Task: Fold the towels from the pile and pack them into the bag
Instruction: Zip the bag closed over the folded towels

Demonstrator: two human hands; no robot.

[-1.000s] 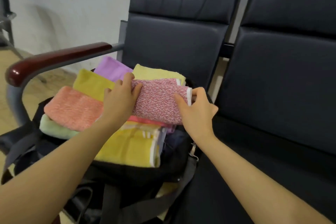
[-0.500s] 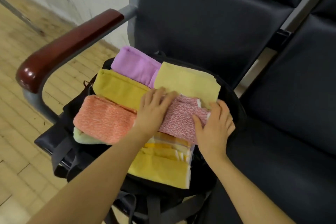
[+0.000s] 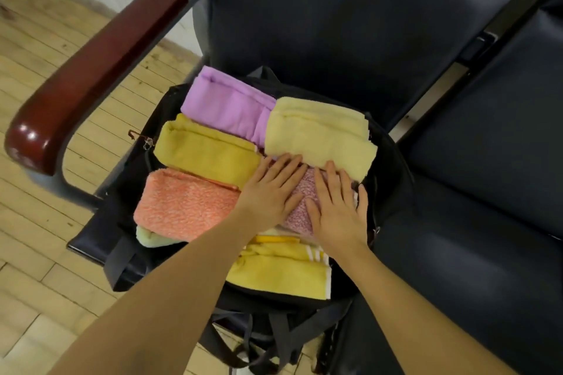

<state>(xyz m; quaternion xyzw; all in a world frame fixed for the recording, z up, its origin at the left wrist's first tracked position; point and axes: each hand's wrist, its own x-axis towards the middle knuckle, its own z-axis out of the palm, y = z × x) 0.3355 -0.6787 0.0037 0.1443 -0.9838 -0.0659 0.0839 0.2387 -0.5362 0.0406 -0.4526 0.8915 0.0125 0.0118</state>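
A view from above looks down at two bare forearms reaching into an open bag on a row of dark seats.

At the far left, a wooden floor (image 3: pixel 39 76) of pale planks runs under a glossy dark red armrest (image 3: pixel 91 76) on a grey metal frame. Just right of the armrest, a black bag (image 3: pixel 128 222) sits open on the dark padded seat (image 3: pixel 457 283), its straps hanging over the front edge.

Folded towels fill the bag, packed side by side. On the left lies an orange towel (image 3: pixel 185 207), with a pale green towel (image 3: pixel 152 239) peeking out beneath its near edge. Behind the orange one is a mustard towel (image 3: pixel 207 151), and behind that a lilac towel (image 3: pixel 225 103). To the right of the lilac one lies a pale yellow towel (image 3: pixel 320 134). Nearest the camera is a bright yellow towel (image 3: pixel 280 274) with a white striped edge.

In the middle, a pink speckled towel (image 3: pixel 300 205) lies on top of the others. The left hand (image 3: pixel 271 192) presses flat on its left part, fingers straight and spread. Just beside it, the right hand (image 3: pixel 338 207) presses flat on the right part, fingers also straight, gripping nothing. The thumbs nearly touch.

Further right is a second dark seat (image 3: pixel 502 131), separated from the first by a narrow gap.
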